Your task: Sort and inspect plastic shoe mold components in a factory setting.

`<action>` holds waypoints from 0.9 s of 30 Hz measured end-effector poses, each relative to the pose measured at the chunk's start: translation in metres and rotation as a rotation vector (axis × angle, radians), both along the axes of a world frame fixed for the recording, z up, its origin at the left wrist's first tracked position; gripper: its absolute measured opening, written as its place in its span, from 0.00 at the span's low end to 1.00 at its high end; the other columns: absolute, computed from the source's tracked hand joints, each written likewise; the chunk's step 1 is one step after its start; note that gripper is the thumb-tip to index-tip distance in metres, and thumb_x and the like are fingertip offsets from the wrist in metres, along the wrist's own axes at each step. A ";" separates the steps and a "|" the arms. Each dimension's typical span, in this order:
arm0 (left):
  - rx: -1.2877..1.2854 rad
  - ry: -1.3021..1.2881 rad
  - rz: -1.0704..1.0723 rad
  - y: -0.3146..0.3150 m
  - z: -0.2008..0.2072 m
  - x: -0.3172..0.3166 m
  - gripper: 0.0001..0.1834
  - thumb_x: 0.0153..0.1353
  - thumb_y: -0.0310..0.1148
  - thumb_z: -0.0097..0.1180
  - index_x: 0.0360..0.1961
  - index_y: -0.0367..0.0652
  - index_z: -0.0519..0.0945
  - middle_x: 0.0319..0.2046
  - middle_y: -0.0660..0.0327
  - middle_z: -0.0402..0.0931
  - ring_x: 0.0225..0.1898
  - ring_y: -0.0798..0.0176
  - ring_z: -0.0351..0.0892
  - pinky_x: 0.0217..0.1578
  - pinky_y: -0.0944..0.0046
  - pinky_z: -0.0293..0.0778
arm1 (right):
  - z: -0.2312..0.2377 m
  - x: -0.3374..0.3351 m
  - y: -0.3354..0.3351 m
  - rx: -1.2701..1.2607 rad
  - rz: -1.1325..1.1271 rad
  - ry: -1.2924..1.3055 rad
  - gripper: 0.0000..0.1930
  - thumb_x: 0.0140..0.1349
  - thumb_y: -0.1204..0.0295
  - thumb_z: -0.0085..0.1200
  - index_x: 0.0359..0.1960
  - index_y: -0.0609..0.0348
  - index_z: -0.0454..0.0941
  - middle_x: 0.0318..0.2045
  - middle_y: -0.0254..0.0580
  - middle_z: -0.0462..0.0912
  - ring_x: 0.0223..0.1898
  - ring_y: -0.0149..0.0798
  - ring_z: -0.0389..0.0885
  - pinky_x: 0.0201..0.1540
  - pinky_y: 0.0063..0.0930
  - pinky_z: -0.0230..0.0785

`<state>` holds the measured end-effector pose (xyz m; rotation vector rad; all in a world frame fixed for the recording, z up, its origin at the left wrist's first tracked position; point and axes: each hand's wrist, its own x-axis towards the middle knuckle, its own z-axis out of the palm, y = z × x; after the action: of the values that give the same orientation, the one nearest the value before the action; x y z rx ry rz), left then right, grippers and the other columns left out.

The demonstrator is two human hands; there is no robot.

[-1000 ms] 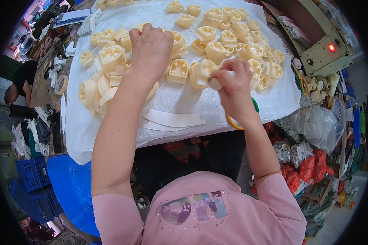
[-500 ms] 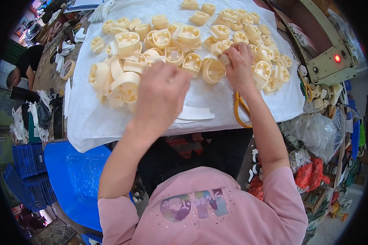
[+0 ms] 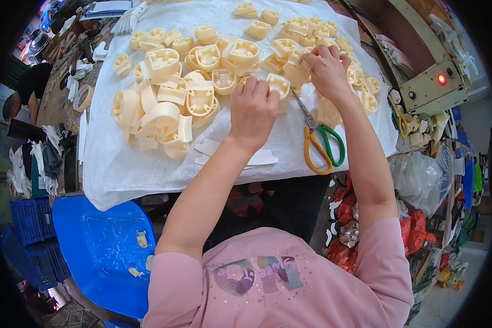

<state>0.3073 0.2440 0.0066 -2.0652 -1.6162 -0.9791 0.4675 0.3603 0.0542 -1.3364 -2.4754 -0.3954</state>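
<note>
Cream-coloured moulded plastic pieces (image 3: 201, 99), rounded frames with openings and small posts inside, lie heaped on a white cloth (image 3: 164, 175). With its fingers curled, my left hand (image 3: 252, 113) grips the near side of one plastic piece (image 3: 279, 83) mid-table. Just to the right, my right hand (image 3: 329, 71) has its fingertips closed on another plastic piece (image 3: 295, 71); the hand partly hides the right-hand heap. Between my forearms rest scissors (image 3: 313, 130) with one orange and one green handle, tips pointing away from me. Flat white strips (image 3: 261, 157) lie below my left hand.
A blue plastic basin (image 3: 106, 246) with a few small pale bits stands low at left. Blue crates (image 3: 31, 224) are beside it. At right stands a machine box with a lit red lamp (image 3: 441, 79). A clear plastic bag (image 3: 418, 177) and red bags (image 3: 415, 229) sit below.
My left hand has moved right, toward the middle pieces. My right hand has shifted slightly up. The scissors now show fully, and small pale bits show in the blue basin.
</note>
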 end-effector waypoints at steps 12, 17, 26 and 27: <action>0.032 -0.244 -0.130 -0.028 0.009 0.008 0.10 0.43 0.24 0.62 0.30 0.43 0.76 0.26 0.61 0.70 0.34 0.57 0.71 0.37 0.61 0.68 | 0.007 0.005 -0.029 0.149 0.158 0.365 0.18 0.50 0.83 0.50 0.44 0.55 0.78 0.37 0.42 0.78 0.47 0.43 0.72 0.52 0.39 0.57; -0.152 -0.765 -0.100 -0.121 0.024 -0.029 0.07 0.50 0.18 0.58 0.30 0.40 0.76 0.31 0.58 0.74 0.32 0.61 0.74 0.35 0.68 0.70 | 0.003 0.006 -0.101 -0.188 0.371 0.648 0.11 0.53 0.83 0.51 0.39 0.59 0.76 0.35 0.46 0.77 0.39 0.47 0.76 0.41 0.33 0.68; -0.274 -2.242 -0.494 -0.199 -0.007 -0.056 0.16 0.69 0.37 0.43 0.43 0.34 0.77 0.43 0.48 0.79 0.47 0.52 0.79 0.44 0.60 0.77 | -0.030 -0.040 -0.209 -1.032 0.623 1.168 0.19 0.69 0.64 0.41 0.56 0.60 0.69 0.49 0.46 0.77 0.47 0.40 0.74 0.51 0.34 0.64; -0.310 -2.239 -0.688 -0.196 -0.010 -0.055 0.25 0.72 0.44 0.30 0.53 0.36 0.72 0.56 0.46 0.69 0.59 0.48 0.68 0.56 0.54 0.70 | -0.031 -0.048 -0.214 -1.036 0.626 1.166 0.19 0.69 0.64 0.41 0.56 0.60 0.69 0.49 0.46 0.77 0.47 0.40 0.74 0.51 0.34 0.64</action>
<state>0.2520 0.0477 -0.0037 -0.8384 -1.1982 -4.2205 0.4199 0.1458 0.0230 -0.5416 -1.7699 1.5027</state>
